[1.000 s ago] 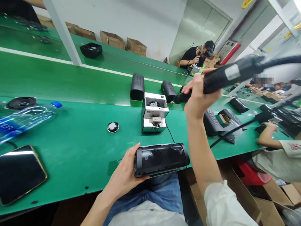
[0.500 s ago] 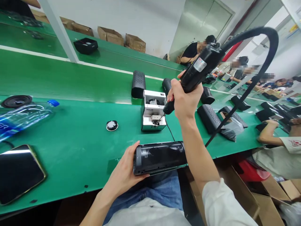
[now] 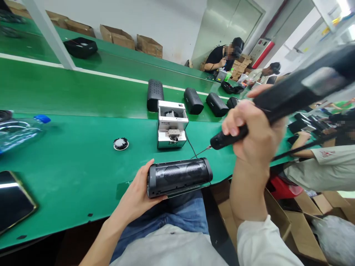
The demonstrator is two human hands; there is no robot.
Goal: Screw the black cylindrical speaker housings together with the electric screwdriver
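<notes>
My left hand (image 3: 140, 184) grips the left end of a black speaker (image 3: 180, 175), which lies on its long side at the table's front edge with its perforated face up. My right hand (image 3: 255, 125) is wrapped round a black electric screwdriver (image 3: 294, 92), blurred by motion. Its thin bit points down and left, over the far right part of the speaker; whether it touches cannot be made out. Behind the speaker stands a white screw feeder (image 3: 172, 125) with a metal pickup at its front. A small round speaker driver (image 3: 121, 143) lies to its left.
Several black speaker housings (image 3: 193, 100) stand behind the feeder. A plastic bottle (image 3: 22, 131) and a phone (image 3: 15, 201) lie at the left. Cardboard boxes (image 3: 302, 232) sit on the floor at the right. A co-worker's arm (image 3: 301, 142) is farther right.
My right hand has drawn the screwdriver away from the feeder, rightward and closer to me. The bit now points toward the speaker. My left hand still holds the speaker, and the view has shifted.
</notes>
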